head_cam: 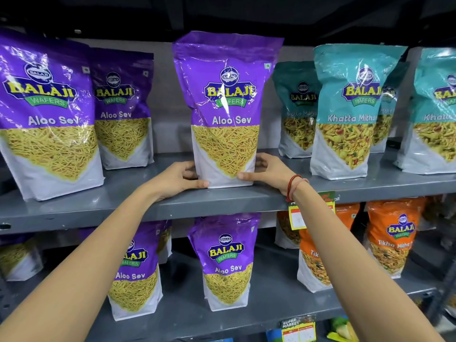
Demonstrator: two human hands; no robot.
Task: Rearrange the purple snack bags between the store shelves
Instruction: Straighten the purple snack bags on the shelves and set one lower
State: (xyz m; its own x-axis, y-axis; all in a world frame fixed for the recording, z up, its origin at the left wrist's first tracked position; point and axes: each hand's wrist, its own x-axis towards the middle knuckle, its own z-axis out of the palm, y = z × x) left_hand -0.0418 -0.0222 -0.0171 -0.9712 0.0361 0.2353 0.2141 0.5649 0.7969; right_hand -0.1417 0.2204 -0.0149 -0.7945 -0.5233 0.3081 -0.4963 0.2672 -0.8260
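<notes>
A purple Aloo Sev bag stands upright in the middle of the upper grey shelf. My left hand grips its lower left corner and my right hand grips its lower right side. Two more purple bags stand to the left on the same shelf. On the lower shelf stand a purple bag in the middle and another purple bag partly hidden behind my left forearm.
Teal Khatta Mitha bags line the upper shelf to the right. Orange bags fill the lower shelf's right side. Price tags hang from the upper shelf edge. A gap lies between the held bag and the left purple bags.
</notes>
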